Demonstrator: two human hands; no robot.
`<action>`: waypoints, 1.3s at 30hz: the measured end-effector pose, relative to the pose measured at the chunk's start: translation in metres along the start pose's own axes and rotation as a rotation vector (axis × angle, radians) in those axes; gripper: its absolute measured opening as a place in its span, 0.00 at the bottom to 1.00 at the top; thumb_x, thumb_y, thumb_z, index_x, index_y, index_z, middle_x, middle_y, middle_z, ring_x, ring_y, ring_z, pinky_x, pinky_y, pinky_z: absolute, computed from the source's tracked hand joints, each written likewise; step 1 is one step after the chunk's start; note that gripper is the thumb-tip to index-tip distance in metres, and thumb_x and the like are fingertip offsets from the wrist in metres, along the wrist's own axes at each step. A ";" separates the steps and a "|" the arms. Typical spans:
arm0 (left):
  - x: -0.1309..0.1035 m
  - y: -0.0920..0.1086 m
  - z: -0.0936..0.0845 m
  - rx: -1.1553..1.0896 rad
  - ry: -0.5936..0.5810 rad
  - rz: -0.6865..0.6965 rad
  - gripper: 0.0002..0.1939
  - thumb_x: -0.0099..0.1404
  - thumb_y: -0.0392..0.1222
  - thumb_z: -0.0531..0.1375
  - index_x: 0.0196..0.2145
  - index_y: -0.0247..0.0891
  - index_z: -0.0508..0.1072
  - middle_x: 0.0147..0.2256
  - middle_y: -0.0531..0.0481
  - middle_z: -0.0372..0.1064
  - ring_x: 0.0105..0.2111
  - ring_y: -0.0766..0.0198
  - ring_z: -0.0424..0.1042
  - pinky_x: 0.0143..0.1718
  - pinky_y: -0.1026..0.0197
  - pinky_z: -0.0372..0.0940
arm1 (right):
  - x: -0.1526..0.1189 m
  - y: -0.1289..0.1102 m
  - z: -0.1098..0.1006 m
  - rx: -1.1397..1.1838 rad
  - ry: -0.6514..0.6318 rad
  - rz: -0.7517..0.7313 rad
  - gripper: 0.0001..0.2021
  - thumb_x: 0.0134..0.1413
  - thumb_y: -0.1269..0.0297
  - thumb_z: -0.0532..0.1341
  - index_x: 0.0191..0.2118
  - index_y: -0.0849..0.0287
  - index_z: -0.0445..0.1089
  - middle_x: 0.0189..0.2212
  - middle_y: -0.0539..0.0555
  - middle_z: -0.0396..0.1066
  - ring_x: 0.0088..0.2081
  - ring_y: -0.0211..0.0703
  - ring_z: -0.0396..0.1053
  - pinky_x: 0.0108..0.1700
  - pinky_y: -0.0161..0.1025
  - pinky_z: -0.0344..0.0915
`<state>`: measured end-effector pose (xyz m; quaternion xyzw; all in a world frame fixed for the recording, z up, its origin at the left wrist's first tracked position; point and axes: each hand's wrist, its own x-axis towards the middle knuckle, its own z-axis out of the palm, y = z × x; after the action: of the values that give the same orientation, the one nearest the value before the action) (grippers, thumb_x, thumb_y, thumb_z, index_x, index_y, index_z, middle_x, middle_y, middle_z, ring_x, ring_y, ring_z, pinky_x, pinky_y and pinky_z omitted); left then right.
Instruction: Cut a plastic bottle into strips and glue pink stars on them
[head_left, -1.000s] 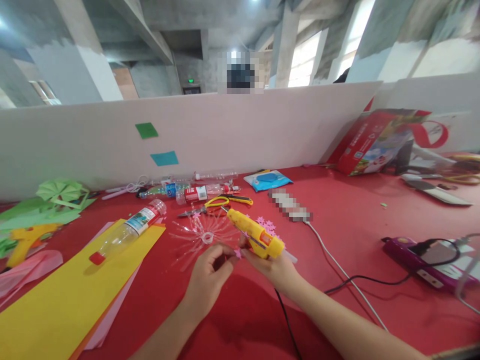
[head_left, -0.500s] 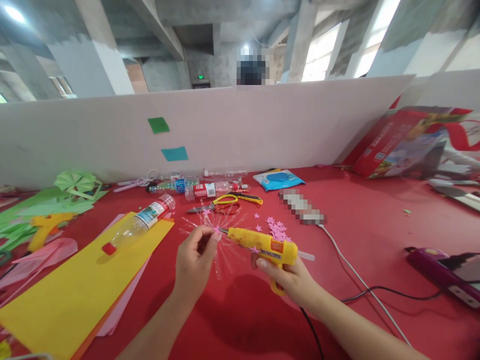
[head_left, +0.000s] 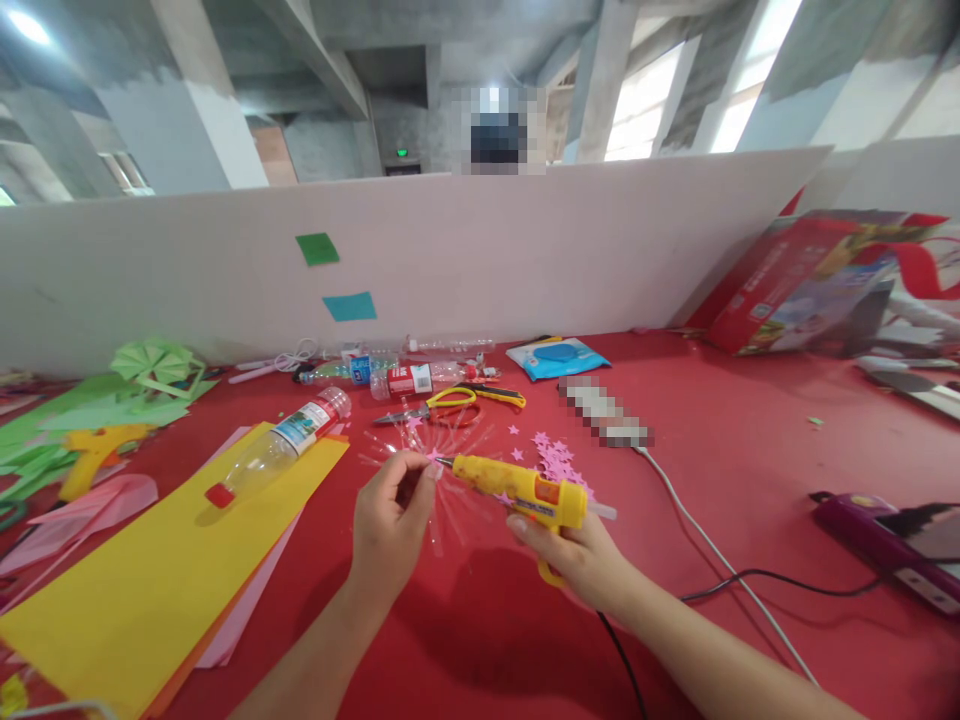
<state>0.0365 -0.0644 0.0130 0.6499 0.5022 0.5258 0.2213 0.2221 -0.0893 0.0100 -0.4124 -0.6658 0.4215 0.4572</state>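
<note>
My left hand is closed in a pinch on a small pink star near the middle of the view. In my right hand is a yellow hot glue gun, its nozzle pointing left at the star; whether the tip touches it I cannot tell. A clear glue stick pokes from the gun's back end. Beneath the hands, thin clear plastic strips fan out on the red table. Several loose pink stars lie in a heap behind the gun.
Yellow-and-red scissors and a yellow cutter lie beyond my hands. At left a clear bottle rests on yellow paper. A blue wipes packet lies near the white partition. A purple power strip is at right.
The glue gun in my right hand has shifted slightly left. My left hand stays nearly where it was, still pinching the star.
</note>
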 end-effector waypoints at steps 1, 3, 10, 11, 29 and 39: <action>0.000 0.000 0.000 0.009 0.002 0.006 0.08 0.61 0.45 0.56 0.29 0.38 0.68 0.24 0.56 0.65 0.23 0.69 0.63 0.26 0.68 0.60 | 0.000 0.000 0.000 0.004 -0.004 -0.010 0.15 0.52 0.50 0.56 0.28 0.59 0.67 0.17 0.47 0.57 0.22 0.36 0.58 0.22 0.32 0.57; 0.000 0.001 0.000 0.023 0.006 0.017 0.08 0.61 0.45 0.56 0.29 0.38 0.68 0.24 0.56 0.65 0.23 0.69 0.63 0.26 0.67 0.60 | 0.000 -0.001 0.001 0.007 -0.002 -0.026 0.14 0.52 0.52 0.57 0.29 0.59 0.67 0.18 0.48 0.58 0.23 0.36 0.58 0.22 0.32 0.58; 0.000 0.001 0.000 0.072 0.007 0.038 0.08 0.61 0.45 0.55 0.29 0.39 0.68 0.24 0.55 0.66 0.24 0.68 0.64 0.26 0.67 0.60 | -0.001 -0.002 0.001 0.040 0.011 0.023 0.13 0.50 0.53 0.59 0.25 0.57 0.68 0.17 0.48 0.61 0.21 0.37 0.58 0.23 0.34 0.59; 0.000 0.001 0.000 0.073 0.008 0.042 0.08 0.61 0.45 0.55 0.29 0.39 0.68 0.24 0.55 0.66 0.24 0.68 0.64 0.27 0.67 0.61 | -0.001 -0.001 0.001 0.041 0.016 0.023 0.13 0.50 0.53 0.59 0.25 0.57 0.69 0.17 0.48 0.61 0.21 0.37 0.59 0.23 0.34 0.59; 0.002 -0.003 -0.001 0.214 0.026 0.181 0.07 0.62 0.42 0.54 0.32 0.39 0.71 0.28 0.52 0.72 0.27 0.67 0.69 0.30 0.66 0.62 | -0.001 -0.007 -0.001 -0.071 0.001 -0.004 0.10 0.51 0.58 0.57 0.29 0.60 0.68 0.19 0.48 0.59 0.20 0.34 0.54 0.21 0.32 0.56; 0.006 0.011 -0.004 -0.262 -0.066 -0.227 0.09 0.57 0.46 0.59 0.27 0.38 0.69 0.20 0.56 0.61 0.21 0.70 0.60 0.23 0.68 0.57 | 0.010 0.004 -0.008 0.001 0.262 0.000 0.10 0.46 0.58 0.61 0.32 0.58 0.65 0.29 0.53 0.68 0.29 0.42 0.66 0.31 0.37 0.65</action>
<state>0.0374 -0.0644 0.0260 0.5714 0.4920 0.5367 0.3786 0.2285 -0.0773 0.0106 -0.4637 -0.6001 0.3644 0.5404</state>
